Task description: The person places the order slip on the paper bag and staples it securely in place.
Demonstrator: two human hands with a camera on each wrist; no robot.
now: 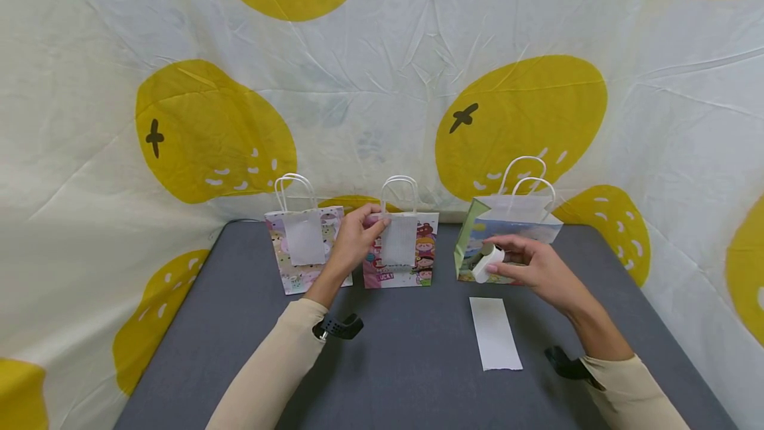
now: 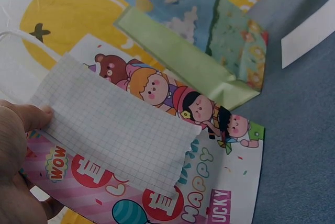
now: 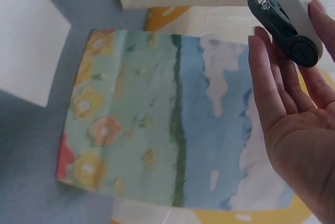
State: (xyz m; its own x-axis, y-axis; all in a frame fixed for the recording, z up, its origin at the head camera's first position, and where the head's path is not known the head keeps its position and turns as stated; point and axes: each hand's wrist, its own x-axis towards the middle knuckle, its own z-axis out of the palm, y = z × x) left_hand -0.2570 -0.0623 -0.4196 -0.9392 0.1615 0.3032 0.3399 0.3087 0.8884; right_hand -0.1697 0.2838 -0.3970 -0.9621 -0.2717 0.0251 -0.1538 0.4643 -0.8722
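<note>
My left hand [image 1: 352, 241] pinches the top left edge of a pink cartoon-print paper gift bag [image 1: 426, 254], which stands in the middle with its white handles up. The thumb rests on a slip of squared paper [image 2: 118, 124] lying against the bag's front, its torn edge hanging downward. To the right, my right hand [image 1: 543, 274] holds a small white and dark stapler [image 3: 298, 14] between thumb and fingers. It is in the air in front of a green and blue landscape-print gift bag [image 3: 152, 114], overlapping that bag in the head view.
A third gift bag [image 1: 333, 231] stands at the left, with a white slip [image 1: 304, 239] on its front. One loose paper strip [image 1: 495, 334] lies on the grey table [image 1: 412, 357] in front of the right bag. Behind the table hangs a fruit-print cloth [image 1: 370, 111].
</note>
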